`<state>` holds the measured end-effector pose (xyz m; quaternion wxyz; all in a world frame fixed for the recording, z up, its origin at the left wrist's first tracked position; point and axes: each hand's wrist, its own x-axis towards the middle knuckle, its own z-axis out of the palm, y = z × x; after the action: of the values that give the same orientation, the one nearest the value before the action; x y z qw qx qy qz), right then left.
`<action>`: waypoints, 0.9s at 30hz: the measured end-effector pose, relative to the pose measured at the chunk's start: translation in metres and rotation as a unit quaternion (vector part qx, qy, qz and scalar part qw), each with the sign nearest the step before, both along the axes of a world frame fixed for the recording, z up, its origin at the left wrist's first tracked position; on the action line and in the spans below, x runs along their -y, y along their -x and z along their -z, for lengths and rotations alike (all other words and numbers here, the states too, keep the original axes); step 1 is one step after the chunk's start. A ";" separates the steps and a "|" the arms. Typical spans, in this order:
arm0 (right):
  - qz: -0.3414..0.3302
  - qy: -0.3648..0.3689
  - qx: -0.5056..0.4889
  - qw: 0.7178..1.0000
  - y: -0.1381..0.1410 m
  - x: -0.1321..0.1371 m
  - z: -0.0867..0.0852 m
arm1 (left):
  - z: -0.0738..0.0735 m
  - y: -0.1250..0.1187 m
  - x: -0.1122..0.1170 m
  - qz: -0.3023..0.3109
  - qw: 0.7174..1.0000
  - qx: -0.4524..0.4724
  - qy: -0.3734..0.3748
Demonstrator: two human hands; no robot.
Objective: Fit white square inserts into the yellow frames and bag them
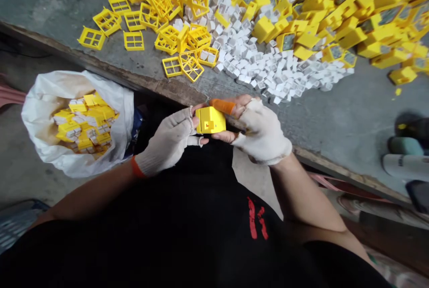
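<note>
Near the table's front edge, my left hand (170,138), in a white fingerless glove, grips a small yellow plastic box (214,120) by its left end. A little square opening shows on the side facing me. My right hand (259,129), gloved alike, is closed around an orange-handled tool (221,106), with the thumb at the box's lower right corner. The handle's end lies against the upper edge of the box; whatever working end the tool has is hidden by my fingers.
On the grey table (362,109) lie yellow grid frames (134,20), a heap of small white caps (268,66) and a pile of yellow housings (335,15). A white sack (73,167) of yellow-and-white pieces stands at left. A white cylinder (405,166) lies at right.
</note>
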<state>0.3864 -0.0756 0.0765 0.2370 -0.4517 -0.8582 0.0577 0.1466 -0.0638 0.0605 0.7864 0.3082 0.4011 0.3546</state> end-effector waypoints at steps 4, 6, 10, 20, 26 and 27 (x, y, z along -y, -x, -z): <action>0.053 -0.044 0.010 0.998 0.020 0.009 0.010 | -0.001 0.004 -0.007 0.016 0.972 -0.154 -0.175; 0.079 0.003 -0.049 0.996 0.026 0.009 0.017 | -0.005 0.006 -0.010 0.017 0.944 -0.218 -0.248; 0.069 0.165 -0.308 0.934 0.030 0.000 0.020 | -0.016 0.009 -0.008 0.016 0.915 -0.239 -0.326; 0.058 0.263 -0.465 0.843 0.047 -0.004 0.024 | -0.014 0.013 -0.008 -0.019 0.971 -0.117 -0.209; 0.068 0.084 -0.268 0.957 0.067 -0.002 -0.013 | -0.019 -0.002 -0.024 -0.006 0.995 0.045 -0.089; 0.082 0.058 -0.231 0.968 0.075 -0.001 -0.022 | -0.023 -0.005 -0.023 0.012 0.995 0.031 -0.091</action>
<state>0.3117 -0.0745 0.0984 0.4060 -0.5082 -0.7353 0.1904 0.1520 -0.0403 0.0839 0.7717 0.3718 0.3386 0.3894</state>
